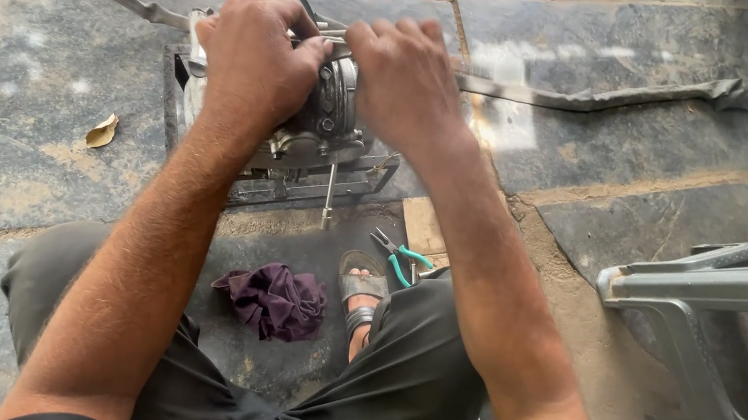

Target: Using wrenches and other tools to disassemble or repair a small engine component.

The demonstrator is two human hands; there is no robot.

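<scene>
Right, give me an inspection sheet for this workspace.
Surface: stone slab floor, dusty, with joints.
Job's things: grey metal engine part on a metal stand.
Clutter: purple rag, green-handled pliers, dry leaf, long metal bar.
Grippers: left hand and right hand both grip the engine part from above.
Cables: nothing seen.
Surroundings: grey plastic chair to the right.

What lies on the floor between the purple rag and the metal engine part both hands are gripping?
In the head view, only bare dark stone floor with a sandy joint line separates the purple rag from the engine part. The green-handled pliers lie off to the right.
</scene>
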